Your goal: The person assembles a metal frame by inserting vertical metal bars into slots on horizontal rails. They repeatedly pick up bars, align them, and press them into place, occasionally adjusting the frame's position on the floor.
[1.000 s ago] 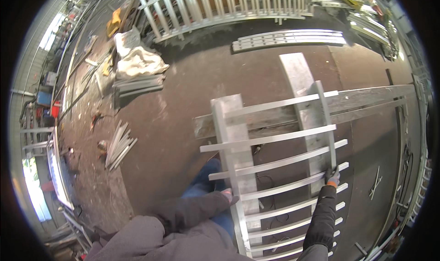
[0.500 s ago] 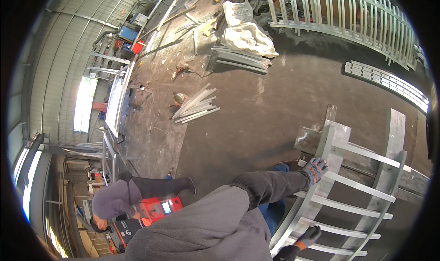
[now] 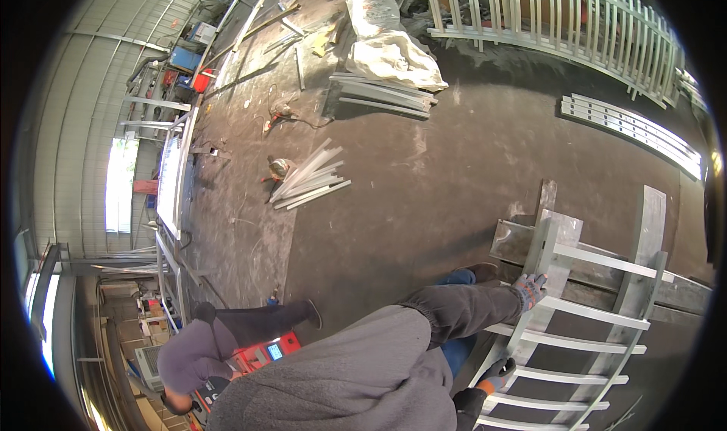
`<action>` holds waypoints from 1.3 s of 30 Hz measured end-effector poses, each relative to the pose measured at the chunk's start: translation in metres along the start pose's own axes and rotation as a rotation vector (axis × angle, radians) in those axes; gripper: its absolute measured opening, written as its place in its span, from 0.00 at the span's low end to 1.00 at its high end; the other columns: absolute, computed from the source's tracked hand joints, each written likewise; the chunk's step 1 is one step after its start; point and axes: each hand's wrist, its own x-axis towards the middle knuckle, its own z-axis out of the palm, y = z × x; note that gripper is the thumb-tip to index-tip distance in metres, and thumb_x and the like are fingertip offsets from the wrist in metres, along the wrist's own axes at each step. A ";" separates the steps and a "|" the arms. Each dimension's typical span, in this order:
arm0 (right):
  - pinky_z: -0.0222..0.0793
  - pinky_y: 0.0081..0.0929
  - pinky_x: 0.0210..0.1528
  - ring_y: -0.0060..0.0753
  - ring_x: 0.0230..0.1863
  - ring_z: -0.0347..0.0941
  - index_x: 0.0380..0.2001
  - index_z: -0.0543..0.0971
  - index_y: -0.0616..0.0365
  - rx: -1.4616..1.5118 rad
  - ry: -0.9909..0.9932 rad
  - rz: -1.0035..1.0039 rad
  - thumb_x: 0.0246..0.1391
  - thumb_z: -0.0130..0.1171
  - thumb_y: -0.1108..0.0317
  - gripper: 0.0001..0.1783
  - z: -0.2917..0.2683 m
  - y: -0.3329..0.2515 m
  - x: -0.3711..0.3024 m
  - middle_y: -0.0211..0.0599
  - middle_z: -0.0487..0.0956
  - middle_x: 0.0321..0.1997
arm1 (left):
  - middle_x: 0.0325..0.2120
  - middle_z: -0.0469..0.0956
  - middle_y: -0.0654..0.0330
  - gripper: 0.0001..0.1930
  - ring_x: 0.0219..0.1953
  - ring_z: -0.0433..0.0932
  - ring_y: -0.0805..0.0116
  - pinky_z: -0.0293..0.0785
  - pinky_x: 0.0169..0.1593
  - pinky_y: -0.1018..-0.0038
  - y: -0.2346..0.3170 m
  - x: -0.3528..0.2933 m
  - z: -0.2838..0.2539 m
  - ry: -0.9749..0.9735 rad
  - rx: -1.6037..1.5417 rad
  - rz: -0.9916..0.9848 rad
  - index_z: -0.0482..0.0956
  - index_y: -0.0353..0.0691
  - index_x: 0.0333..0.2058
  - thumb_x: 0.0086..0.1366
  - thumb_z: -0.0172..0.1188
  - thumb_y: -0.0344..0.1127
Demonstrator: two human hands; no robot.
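Two gloved hands, head view: both are at the left side of the pale metal frame [image 3: 598, 314], the left hand [image 3: 531, 289] farther, the right hand [image 3: 497, 375] nearer.
Left fingers: slightly apart, laid across the left rail [image 3: 536, 253] and touching it; whether they close underneath, I cannot tell.
Right fingers: bent, beside the same rail near a crossbar [image 3: 575, 376]; contact and how far they open, I cannot tell.
Metal frame: at the near right, its crossbars running from the left rail to a thinner right rail [image 3: 641, 323], over flat grey boards [image 3: 650, 211].
Middle floor: a fanned pile of pale strips [image 3: 314, 177], with a stack of grey bars [image 3: 382, 96] and white sheeting [image 3: 394, 56] farther off.
Far right: slotted bars [image 3: 632, 132] before a barred panel [image 3: 545, 36].
Near left: a co-worker [image 3: 189, 355] bends beside a red machine [image 3: 257, 355].
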 end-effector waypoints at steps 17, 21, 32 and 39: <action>0.68 0.40 0.60 0.46 0.59 0.70 0.64 0.66 0.53 1.180 -0.339 0.443 0.65 0.45 0.40 0.34 0.024 -0.062 -0.089 0.45 0.68 0.64 | 0.39 0.81 0.48 0.19 0.45 0.80 0.50 0.75 0.48 0.58 0.026 -0.141 0.086 -0.053 -0.833 -0.152 0.76 0.46 0.48 0.60 0.59 0.47; 0.61 0.39 0.65 0.44 0.59 0.69 0.55 0.72 0.56 1.325 -0.558 0.342 0.65 0.39 0.39 0.33 0.034 -0.054 -0.092 0.43 0.74 0.56 | 0.38 0.82 0.48 0.18 0.45 0.81 0.51 0.76 0.48 0.58 0.027 -0.151 0.101 -0.105 -0.842 -0.157 0.77 0.46 0.46 0.60 0.59 0.46; 0.72 0.30 0.35 0.31 0.34 0.74 0.49 0.75 0.57 0.960 -0.219 0.439 0.65 0.41 0.38 0.32 0.037 -0.023 -0.088 0.37 0.77 0.38 | 0.33 0.83 0.51 0.13 0.41 0.83 0.54 0.78 0.43 0.59 0.012 -0.142 0.117 -0.108 -0.926 -0.235 0.80 0.47 0.41 0.60 0.58 0.45; 0.60 0.21 0.18 0.21 0.18 0.64 0.40 0.76 0.54 0.823 0.132 0.496 0.63 0.55 0.44 0.23 0.057 -0.035 -0.111 0.26 0.70 0.22 | 0.36 0.82 0.50 0.21 0.37 0.82 0.56 0.76 0.41 0.60 0.006 -0.148 0.074 -0.266 -0.753 -0.002 0.75 0.42 0.49 0.62 0.56 0.49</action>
